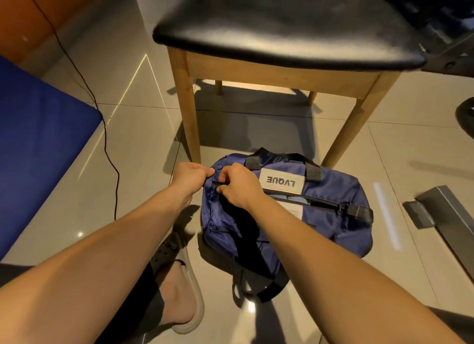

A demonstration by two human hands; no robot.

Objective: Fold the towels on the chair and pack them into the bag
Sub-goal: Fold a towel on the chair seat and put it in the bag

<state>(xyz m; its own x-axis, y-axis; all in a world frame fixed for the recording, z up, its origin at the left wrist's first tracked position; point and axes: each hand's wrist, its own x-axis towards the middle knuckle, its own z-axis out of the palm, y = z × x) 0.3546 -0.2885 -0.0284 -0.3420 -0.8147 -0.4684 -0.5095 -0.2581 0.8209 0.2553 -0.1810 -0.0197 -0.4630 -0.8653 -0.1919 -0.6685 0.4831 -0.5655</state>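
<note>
Both forearms run bare, unsleeved, up to the left hand (191,175) and right hand (238,187). Below the left fingers (205,171), nearer the body, a foot (177,297) wears a slide sandal (195,284) with a black perforated strap (165,251) and a thick cream sole.

bag (333,225) on floor (143,128) before chair (282,35); mat (38,138) left
</note>
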